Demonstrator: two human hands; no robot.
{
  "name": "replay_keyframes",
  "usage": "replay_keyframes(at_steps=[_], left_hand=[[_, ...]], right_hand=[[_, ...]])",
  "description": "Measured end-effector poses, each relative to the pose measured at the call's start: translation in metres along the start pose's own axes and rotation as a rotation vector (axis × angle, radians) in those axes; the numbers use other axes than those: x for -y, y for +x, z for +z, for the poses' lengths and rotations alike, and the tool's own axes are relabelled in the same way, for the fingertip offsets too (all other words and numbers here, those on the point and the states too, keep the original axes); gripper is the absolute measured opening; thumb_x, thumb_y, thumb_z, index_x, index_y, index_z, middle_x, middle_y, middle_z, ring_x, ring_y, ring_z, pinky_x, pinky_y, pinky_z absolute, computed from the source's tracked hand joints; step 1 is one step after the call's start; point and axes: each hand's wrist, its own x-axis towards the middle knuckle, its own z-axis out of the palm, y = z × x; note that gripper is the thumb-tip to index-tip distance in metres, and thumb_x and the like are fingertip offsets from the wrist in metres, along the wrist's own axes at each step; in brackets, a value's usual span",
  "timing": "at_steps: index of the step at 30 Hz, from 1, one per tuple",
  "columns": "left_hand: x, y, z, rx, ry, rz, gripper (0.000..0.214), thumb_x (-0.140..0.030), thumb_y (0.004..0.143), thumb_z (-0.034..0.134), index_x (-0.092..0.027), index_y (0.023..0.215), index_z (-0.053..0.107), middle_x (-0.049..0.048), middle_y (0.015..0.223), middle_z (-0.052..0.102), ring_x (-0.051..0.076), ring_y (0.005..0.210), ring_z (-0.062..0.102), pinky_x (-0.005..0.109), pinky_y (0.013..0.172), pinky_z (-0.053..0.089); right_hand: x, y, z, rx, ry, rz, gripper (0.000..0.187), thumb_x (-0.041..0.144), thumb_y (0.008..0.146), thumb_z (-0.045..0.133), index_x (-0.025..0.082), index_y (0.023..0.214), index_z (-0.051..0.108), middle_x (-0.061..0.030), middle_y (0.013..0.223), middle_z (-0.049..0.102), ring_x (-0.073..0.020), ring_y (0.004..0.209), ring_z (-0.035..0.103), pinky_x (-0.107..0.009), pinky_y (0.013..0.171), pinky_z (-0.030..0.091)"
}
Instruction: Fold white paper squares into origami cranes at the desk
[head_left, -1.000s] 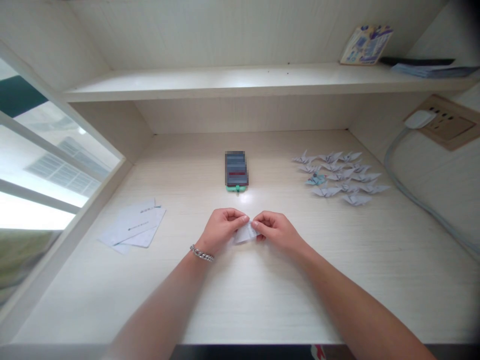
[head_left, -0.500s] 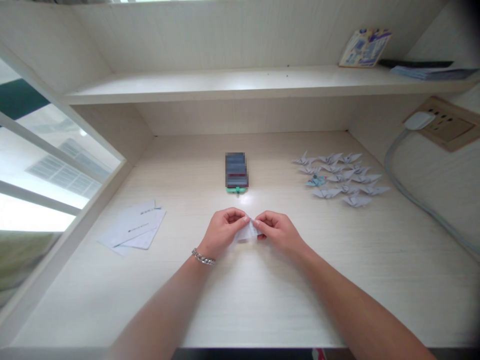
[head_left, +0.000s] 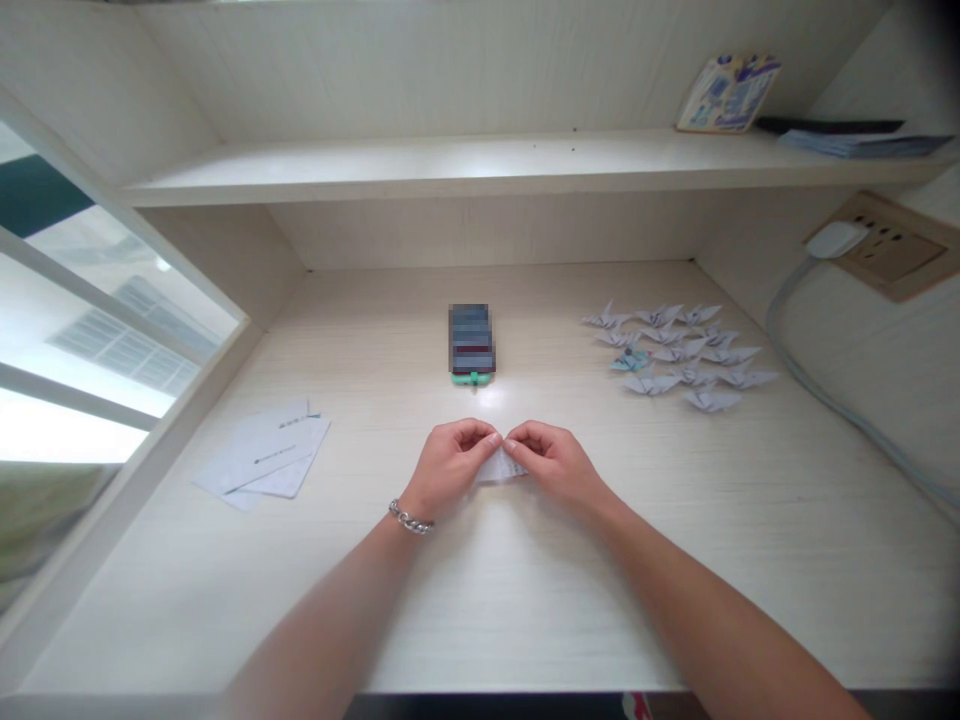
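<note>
My left hand [head_left: 452, 460] and my right hand [head_left: 553, 460] meet over the middle of the desk, both closed in a pinch on one small piece of folded white paper [head_left: 501, 468]. Thumb tips almost touch at its top edge, and the fingers hide much of its shape. Faint print shows on its right part. A silver chain bracelet [head_left: 410, 518] circles my left wrist. To the right lie several folded paper cranes [head_left: 679, 355] in loose rows, mostly white, with one blue patterned crane [head_left: 630, 359] among them.
A phone [head_left: 472, 338] on a green stand lies beyond my hands. Loose white sheets [head_left: 274, 450] overlap at the left. A white plug [head_left: 836, 240] with its cable sits in the right wall socket. Above runs a shelf [head_left: 450, 160] carrying a small box [head_left: 731, 93] and papers [head_left: 862, 143].
My right fingers have shifted slightly on the paper, and both thumb tips now sit closer together at its top edge. The cranes, phone and sheets stay put.
</note>
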Motion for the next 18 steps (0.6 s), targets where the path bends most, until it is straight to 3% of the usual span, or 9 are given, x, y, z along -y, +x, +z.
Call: replay_keyframes(at_steps=[9, 18], left_hand=[[0.0, -0.001, 0.003, -0.037, 0.058, 0.009, 0.021, -0.035, 0.076, 0.055, -0.015, 0.076, 0.062, 0.0033, 0.07, 0.061, 0.012, 0.062, 0.053, 0.022, 0.058, 0.041], [0.001, 0.01, -0.025, -0.227, -0.166, -0.077, 0.022, -0.033, 0.069, 0.064, -0.011, 0.074, 0.061, 0.0029, 0.069, 0.059, 0.01, 0.061, 0.051, 0.021, 0.055, 0.039]], right_hand=[[0.006, 0.001, -0.003, -0.02, -0.122, 0.02, 0.014, 0.022, 0.072, 0.051, 0.017, 0.067, 0.062, 0.0002, 0.062, 0.059, -0.0125, 0.058, 0.052, -0.023, 0.054, 0.038], [0.0, 0.004, -0.018, 0.006, 0.06, 0.163, 0.008, 0.019, 0.066, 0.054, 0.015, 0.067, 0.061, -0.0018, 0.058, 0.062, -0.0124, 0.05, 0.055, -0.024, 0.051, 0.044]])
